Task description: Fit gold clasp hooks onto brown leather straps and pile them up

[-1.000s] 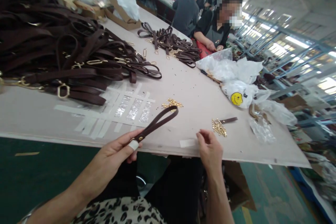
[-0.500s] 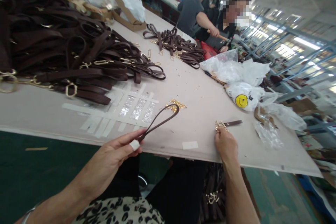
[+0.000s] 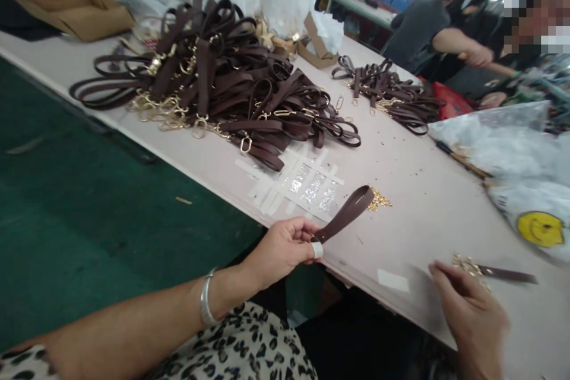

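Bench [image 3: 414, 190] carries a heap of brown straps [image 3: 231, 80] (gold rings showing). Left hand [image 3: 285, 246] has its fingers clamped on a looped strap [image 3: 345, 217] above the edge. Right hand [image 3: 472, 317], blurred, nears gold clasps [image 3: 463, 261]; its fingers' state is unclear.

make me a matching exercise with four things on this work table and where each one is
Things:
1. looped brown strap
2. big heap of brown straps
3. smiley-face bag
4. cardboard box

Places:
A. far left corner of the table
B. pinched in the left hand
C. right edge of the picture, beyond the right hand
D. middle of the table, behind the taped patch

Pairs: 1-B, 2-D, 3-C, 4-A
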A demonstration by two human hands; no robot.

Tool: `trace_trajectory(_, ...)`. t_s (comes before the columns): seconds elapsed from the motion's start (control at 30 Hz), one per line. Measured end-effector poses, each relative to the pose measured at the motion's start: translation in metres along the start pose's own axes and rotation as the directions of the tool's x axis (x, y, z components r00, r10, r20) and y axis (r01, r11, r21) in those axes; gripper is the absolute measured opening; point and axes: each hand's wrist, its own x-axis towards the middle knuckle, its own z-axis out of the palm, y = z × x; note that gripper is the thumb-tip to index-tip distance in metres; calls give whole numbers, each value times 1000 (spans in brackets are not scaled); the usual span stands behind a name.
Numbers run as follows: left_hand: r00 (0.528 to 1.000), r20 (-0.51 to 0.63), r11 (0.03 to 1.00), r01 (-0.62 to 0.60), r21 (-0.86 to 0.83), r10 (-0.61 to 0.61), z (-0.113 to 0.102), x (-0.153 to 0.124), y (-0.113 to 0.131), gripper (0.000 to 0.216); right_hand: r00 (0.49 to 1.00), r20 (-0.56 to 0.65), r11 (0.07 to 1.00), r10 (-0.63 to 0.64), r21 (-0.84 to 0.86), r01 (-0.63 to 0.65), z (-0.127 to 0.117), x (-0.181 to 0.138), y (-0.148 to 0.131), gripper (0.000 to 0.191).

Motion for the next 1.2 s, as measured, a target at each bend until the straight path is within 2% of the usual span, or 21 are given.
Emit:
trace_trajectory(0.07,1000,8,1000,-10,1,10,3,1,-1,24,998,41,937,-51,346,34,17,-32,-39,32)
trace_trajectory(0.13,1000,23,1000,-18,2,18,5,1,-3,22,983,60,865,-174,486,123,35,-62,-80,26)
trace_trajectory(0.2,998,41,999,-37,-1,37,7,0,-6,20,938,38,780,-343,569,262,49,-83,-115,16)
trace_trajectory(0.27,995,70,997,-66,-28,68,7,-1,-9,18,872,27,709,-488,596,378,56,-92,-138,13)
trace_trajectory(0.37,988,101,992,-116,-38,119,5,-4,-11,16,823,11,680,-568,568,463,58,-93,-151,16)
trace_trajectory(0.5,972,83,969,-226,99,219,2,-9,-11,19,823,41,717,-567,517,468,55,-89,-150,14)
trace_trajectory(0.67,918,124,819,-393,419,377,-2,-12,-4,24,831,34,714,-556,531,456,55,-92,-148,15)
trace_trajectory(0.8,884,169,758,-462,460,436,-3,-14,-4,25,858,30,731,-513,540,418,54,-97,-148,11)
trace_trajectory(0.97,835,193,694,-539,477,516,-4,-16,-9,26,927,145,811,-346,543,219,53,-99,-152,13)
trace_trajectory(1.1,795,217,638,-590,495,567,-3,-16,-7,24,958,213,749,-194,663,5,54,-99,-158,27)
trace_trajectory(1.2,797,255,629,-593,503,548,2,-17,-8,21,973,208,715,-104,695,-72,59,-103,-148,42)
